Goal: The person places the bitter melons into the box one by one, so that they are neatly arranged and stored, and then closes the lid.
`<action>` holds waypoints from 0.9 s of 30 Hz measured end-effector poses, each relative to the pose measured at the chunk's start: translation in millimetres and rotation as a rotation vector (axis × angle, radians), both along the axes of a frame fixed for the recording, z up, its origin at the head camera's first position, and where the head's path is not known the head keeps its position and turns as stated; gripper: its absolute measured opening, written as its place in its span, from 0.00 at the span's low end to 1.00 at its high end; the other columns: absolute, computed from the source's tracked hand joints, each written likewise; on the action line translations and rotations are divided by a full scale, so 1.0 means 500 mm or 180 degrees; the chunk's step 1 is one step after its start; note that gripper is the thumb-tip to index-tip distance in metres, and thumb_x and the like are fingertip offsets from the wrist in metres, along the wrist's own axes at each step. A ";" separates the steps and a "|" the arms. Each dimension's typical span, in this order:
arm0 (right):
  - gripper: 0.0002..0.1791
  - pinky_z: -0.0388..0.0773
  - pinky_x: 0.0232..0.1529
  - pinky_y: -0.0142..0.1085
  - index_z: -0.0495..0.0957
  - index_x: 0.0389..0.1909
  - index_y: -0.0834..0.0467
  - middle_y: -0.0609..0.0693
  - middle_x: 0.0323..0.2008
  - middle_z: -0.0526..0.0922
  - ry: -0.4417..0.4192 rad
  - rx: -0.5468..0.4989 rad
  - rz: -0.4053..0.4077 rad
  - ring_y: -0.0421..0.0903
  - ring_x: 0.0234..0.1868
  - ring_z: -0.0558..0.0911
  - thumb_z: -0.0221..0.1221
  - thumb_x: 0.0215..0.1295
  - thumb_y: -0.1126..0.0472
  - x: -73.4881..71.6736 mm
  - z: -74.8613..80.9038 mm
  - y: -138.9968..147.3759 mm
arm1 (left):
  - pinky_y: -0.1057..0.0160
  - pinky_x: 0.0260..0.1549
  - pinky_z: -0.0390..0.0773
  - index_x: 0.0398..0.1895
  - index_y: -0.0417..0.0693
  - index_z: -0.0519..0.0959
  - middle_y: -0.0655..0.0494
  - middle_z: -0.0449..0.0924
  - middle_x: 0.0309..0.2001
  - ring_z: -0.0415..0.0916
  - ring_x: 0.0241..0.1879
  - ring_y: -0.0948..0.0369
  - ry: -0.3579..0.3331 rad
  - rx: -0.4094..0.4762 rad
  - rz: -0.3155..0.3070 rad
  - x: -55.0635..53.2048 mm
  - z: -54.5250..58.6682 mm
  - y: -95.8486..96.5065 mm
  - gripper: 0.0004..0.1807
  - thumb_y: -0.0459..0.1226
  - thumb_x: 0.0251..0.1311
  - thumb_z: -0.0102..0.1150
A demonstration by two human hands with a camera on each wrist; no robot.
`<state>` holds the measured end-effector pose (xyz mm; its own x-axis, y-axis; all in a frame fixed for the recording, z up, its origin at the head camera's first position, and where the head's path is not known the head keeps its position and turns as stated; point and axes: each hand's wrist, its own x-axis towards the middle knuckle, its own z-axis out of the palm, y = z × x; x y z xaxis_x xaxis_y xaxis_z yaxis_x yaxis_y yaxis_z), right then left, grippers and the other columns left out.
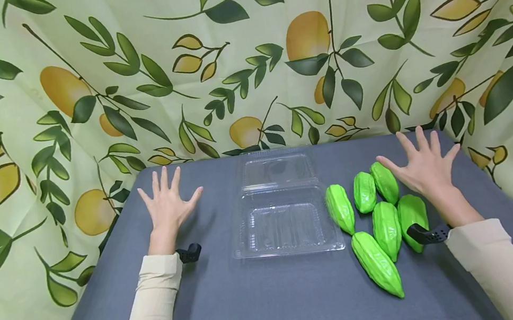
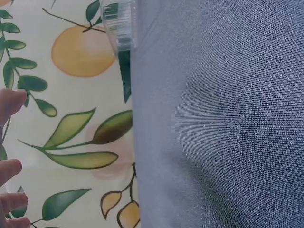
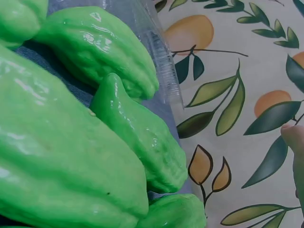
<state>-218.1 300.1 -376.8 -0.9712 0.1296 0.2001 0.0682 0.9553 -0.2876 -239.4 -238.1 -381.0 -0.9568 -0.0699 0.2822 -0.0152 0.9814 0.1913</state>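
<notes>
My left hand [image 1: 164, 207], fingers spread wide and holding nothing, is above the left side of the table, left of a clear plastic clamshell box [image 1: 291, 250]. The box lies flat with its lid [image 1: 277, 171] folded back toward the curtain; nothing is in it. Several bright green, ridged, gourd-like fruits [image 1: 387, 229] lie in a loose cluster right of the box. The nearest one [image 1: 378, 265] points toward me. Spread and holding nothing, my right hand [image 1: 425, 167] is beyond and right of the cluster. Glossy fruits [image 3: 61, 142] fill much of the right wrist view.
A grey cloth covers the table [image 1: 265, 308]. Behind it and along both sides hangs a curtain [image 1: 145, 115] printed with leaves and orange fruit. Black wrist straps [image 1: 429, 235] are on both forearms, below cream sleeves [image 1: 504, 257].
</notes>
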 end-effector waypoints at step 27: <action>0.31 0.62 0.55 0.68 0.64 0.66 0.65 0.72 0.63 0.67 0.0721 -0.0580 0.0502 0.73 0.61 0.65 0.48 0.73 0.46 0.071 -0.006 -0.017 | 0.39 0.65 0.65 0.64 0.46 0.72 0.42 0.71 0.65 0.67 0.66 0.43 0.0294 0.0931 -0.0823 0.071 0.010 0.040 0.24 0.44 0.68 0.53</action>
